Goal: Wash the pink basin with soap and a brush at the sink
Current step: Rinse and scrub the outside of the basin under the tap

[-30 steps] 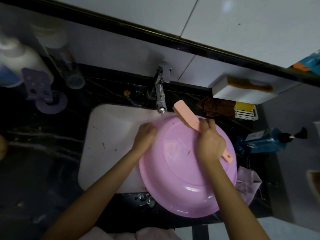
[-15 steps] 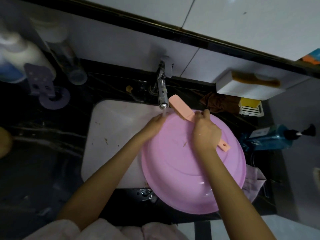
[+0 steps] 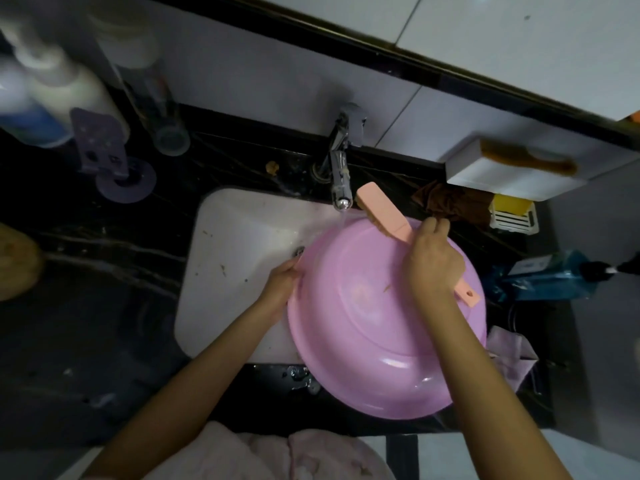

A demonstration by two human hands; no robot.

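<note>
- Two hands at the pink basin [image 3: 363, 341], tilted over the sink [image 3: 235, 244].
- Left hand [image 3: 280, 289]: fingers curl round the basin's left rim.
- Right hand [image 3: 431, 261]: fingers wrap the brush [image 3: 381, 211] handle; its head pokes beyond them beside the faucet [image 3: 341, 188].

Home washroom, plainly; white sink [image 3: 235, 271] sunk in black marble counter [image 3: 86, 254]; chrome tap [image 3: 341, 174] running; tiled wall [image 3: 259, 74] behind; bottles [image 3: 52, 95] crowding the far left corner.
</note>
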